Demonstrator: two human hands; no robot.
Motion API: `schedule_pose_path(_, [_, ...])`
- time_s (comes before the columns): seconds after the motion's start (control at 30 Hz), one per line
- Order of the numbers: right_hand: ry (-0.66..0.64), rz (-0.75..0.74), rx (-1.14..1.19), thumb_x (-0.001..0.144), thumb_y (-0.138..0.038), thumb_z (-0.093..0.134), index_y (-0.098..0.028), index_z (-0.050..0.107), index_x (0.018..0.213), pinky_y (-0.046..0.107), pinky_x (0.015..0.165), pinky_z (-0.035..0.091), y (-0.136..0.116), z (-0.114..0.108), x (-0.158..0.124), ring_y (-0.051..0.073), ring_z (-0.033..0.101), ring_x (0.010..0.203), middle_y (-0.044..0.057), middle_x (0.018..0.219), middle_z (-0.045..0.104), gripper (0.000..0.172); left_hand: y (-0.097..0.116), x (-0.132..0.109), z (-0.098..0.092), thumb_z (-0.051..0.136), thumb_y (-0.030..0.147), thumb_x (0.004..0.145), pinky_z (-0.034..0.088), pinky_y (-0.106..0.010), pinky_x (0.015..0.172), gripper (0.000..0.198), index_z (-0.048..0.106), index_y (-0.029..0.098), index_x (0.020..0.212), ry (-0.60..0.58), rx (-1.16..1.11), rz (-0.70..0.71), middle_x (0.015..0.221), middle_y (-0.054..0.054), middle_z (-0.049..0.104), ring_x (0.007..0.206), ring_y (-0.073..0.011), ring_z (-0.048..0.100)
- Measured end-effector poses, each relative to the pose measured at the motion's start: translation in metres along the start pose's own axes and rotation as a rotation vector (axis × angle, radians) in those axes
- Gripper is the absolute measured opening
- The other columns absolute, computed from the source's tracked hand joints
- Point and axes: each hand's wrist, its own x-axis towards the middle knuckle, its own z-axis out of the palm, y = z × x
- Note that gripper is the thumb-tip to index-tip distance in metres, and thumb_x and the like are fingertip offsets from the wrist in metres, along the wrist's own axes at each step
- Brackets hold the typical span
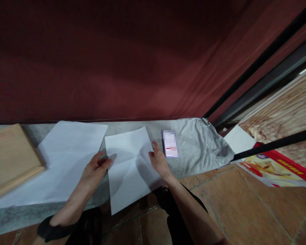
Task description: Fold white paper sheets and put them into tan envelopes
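A white sheet of paper (129, 173) with crease lines lies in front of me, its near end reaching past the edge of the grey cloth. My left hand (97, 166) is closed at its left edge, fingers curled and the fingertips partly hidden. On the opposite edge, my right hand (158, 159) grips the same sheet, thumb and fingers at the border. Just right of that hand, a phone (170, 144) with a lit, blurred screen rests on the cloth. Larger white paper (71, 149) spreads out to the left of my left hand.
A brown board or box (12, 156) sits on the paper at far left. Grey cloth (196, 146) covers the narrow surface against a dark red wall (104, 68). Black bars (260, 64) slant at right, beside a red and yellow box (277, 166) above the tiled floor (234, 204).
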Motion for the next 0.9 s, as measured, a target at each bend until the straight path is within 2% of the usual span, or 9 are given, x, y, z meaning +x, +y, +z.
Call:
schedule_pose_path(0.07, [-0.015,0.008,0.184,0.088,-0.015,0.054,-0.018,0.047,0.15,0.039,0.096,0.052,-0.001,-0.004,0.005,0.027,0.066,0.111,0.01,0.115,0.071,0.063,0.002,-0.002,-0.004,0.075,0.049,0.066,0.049,-0.028,0.062,0.063,0.065,0.018,0.12,-0.038,-0.112,-0.112,0.087,-0.004,0.073,0.081,-0.0212,0.067])
schedule_pose_path(0.13, [-0.031,0.025,0.384,0.086,-0.021,0.06,-0.023,0.047,0.15,0.037,0.093,0.053,-0.004,-0.009,0.008,0.023,0.067,0.105,0.005,0.109,0.071,0.065,0.003,-0.004,-0.006,0.079,0.048,0.061,0.048,-0.027,0.064,0.061,0.069,0.019,0.114,-0.051,-0.204,-0.185,0.09,-0.004,0.073,0.086,-0.0209,0.066])
schedule_pose_path(0.27, [-0.11,0.079,0.758,0.079,-0.035,0.076,-0.03,0.051,0.145,0.032,0.078,0.055,-0.014,-0.026,0.009,0.018,0.066,0.083,-0.002,0.097,0.071,0.071,0.006,-0.008,-0.005,0.086,0.044,0.058,0.05,-0.025,0.071,0.057,0.072,0.02,0.107,-0.036,-0.435,-0.217,0.099,-0.004,0.074,0.09,-0.0182,0.065])
schedule_pose_path(0.4, [-0.187,0.106,0.991,0.074,-0.04,0.082,-0.031,0.058,0.137,0.032,0.075,0.054,-0.028,-0.038,0.004,0.019,0.067,0.078,-0.004,0.091,0.073,0.068,0.016,-0.012,-0.004,0.09,0.037,0.058,0.052,-0.024,0.07,0.047,0.073,0.018,0.098,-0.108,-0.582,-0.239,0.1,-0.004,0.075,0.09,-0.0175,0.067])
schedule_pose_path(0.5, [-0.185,0.143,1.042,0.074,-0.038,0.082,-0.03,0.06,0.133,0.032,0.073,0.053,-0.031,-0.038,0.003,0.019,0.067,0.076,-0.003,0.092,0.073,0.064,0.025,-0.014,-0.009,0.091,0.03,0.058,0.056,-0.028,0.066,0.044,0.074,0.018,0.097,-0.238,-0.624,-0.344,0.094,-0.006,0.078,0.082,-0.0209,0.071])
schedule_pose_path(0.57, [-0.137,0.145,1.013,0.074,-0.036,0.08,-0.031,0.058,0.135,0.031,0.071,0.052,-0.029,-0.036,0.004,0.018,0.065,0.076,-0.004,0.09,0.071,0.066,0.031,-0.013,-0.013,0.09,0.027,0.057,0.057,-0.031,0.063,0.041,0.074,0.018,0.094,-0.258,-0.635,-0.375,0.09,-0.006,0.079,0.076,-0.0226,0.072])
schedule_pose_path(0.73, [-0.014,0.146,0.882,0.073,-0.03,0.079,-0.031,0.056,0.141,0.024,0.066,0.045,-0.023,-0.031,0.007,0.012,0.055,0.069,-0.007,0.079,0.058,0.072,0.041,-0.011,-0.022,0.091,0.031,0.055,0.056,-0.028,0.059,0.039,0.074,0.02,0.088,-0.247,-0.643,-0.252,0.085,-0.003,0.079,0.072,-0.0214,0.072])
schedule_pose_path(0.83, [-0.047,0.118,0.85,0.077,-0.032,0.076,-0.033,0.053,0.146,0.024,0.066,0.043,-0.024,-0.032,0.007,0.011,0.05,0.066,-0.008,0.076,0.053,0.073,0.042,-0.009,-0.024,0.092,0.035,0.054,0.055,-0.026,0.06,0.038,0.072,0.02,0.082,-0.235,-0.606,-0.155,0.077,0.0,0.076,0.067,-0.018,0.069])
schedule_pose_path(0.9, [-0.097,0.028,0.791,0.081,-0.034,0.074,-0.032,0.058,0.142,0.026,0.07,0.045,-0.026,-0.034,0.008,0.012,0.052,0.07,-0.006,0.078,0.056,0.063,0.039,-0.006,-0.025,0.092,0.037,0.056,0.054,-0.025,0.063,0.036,0.071,0.02,0.08,-0.165,-0.592,-0.031,0.074,0.002,0.074,0.066,-0.0153,0.066])
